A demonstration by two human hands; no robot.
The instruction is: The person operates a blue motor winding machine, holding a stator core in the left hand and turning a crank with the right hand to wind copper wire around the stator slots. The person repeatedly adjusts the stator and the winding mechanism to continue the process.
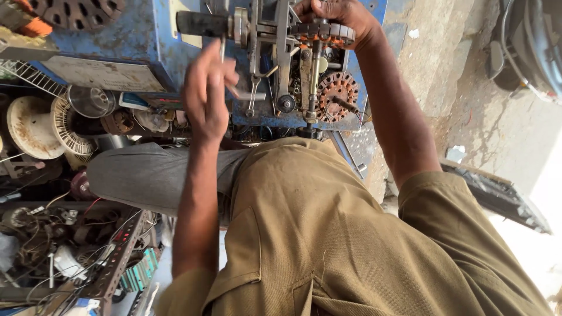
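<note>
- Cluttered workshop: a blue machine (146, 41) stands at the far side, with spools and wire scrap on shelves (105, 263) to the left.
- Right hand (336, 17) is closed over a ring-shaped stator (325, 32) mounted at the machine's top.
- Left hand (208, 96) pinches a thin metal handle (223, 50), just left of the mechanism.
- Second stator (336, 93), copper-wound, sits just nearer.

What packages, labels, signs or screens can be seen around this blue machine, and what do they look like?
Pale board: flat, cream rectangle with faint markings, lying on the blue machine, up and left of the left hand.
Small packet: white and teal, on the cluttered shelf left of that hand.
Light patch: cream label on the machine's top, mostly hidden.
No screens are visible.
</note>
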